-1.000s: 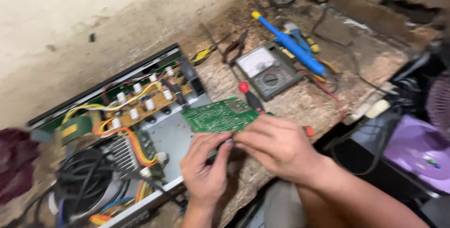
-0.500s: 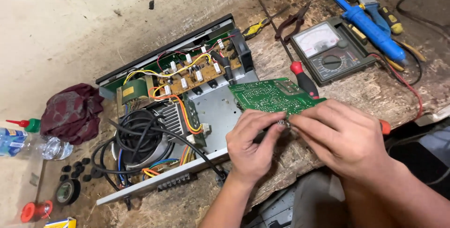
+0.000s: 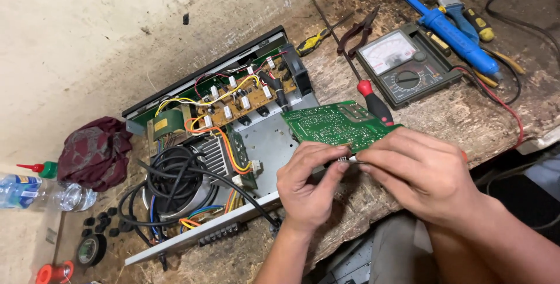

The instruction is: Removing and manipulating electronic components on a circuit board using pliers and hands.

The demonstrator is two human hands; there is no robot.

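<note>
- Left hand [image 3: 306,187] and right hand [image 3: 423,173] met at the workbench's [image 3: 478,120] near edge, fingertips pinched shut on a small metal part [image 3: 345,159], too small to identify.
- Green circuit board [image 3: 338,125] lay just behind the hands, its near edge hidden by them.
- Open amplifier chassis [image 3: 262,144] sat left of the board, holding a tan board, coiled black cable [image 3: 175,182] and coloured wires.
- Analog multimeter [image 3: 405,65] and blue desoldering pump [image 3: 446,24] lay toward the far right corner; red-handled screwdriver [image 3: 373,100] between.
- Clear plastic bottle [image 3: 41,190] lay on its side at far left, beside a maroon rag [image 3: 96,150].
</note>
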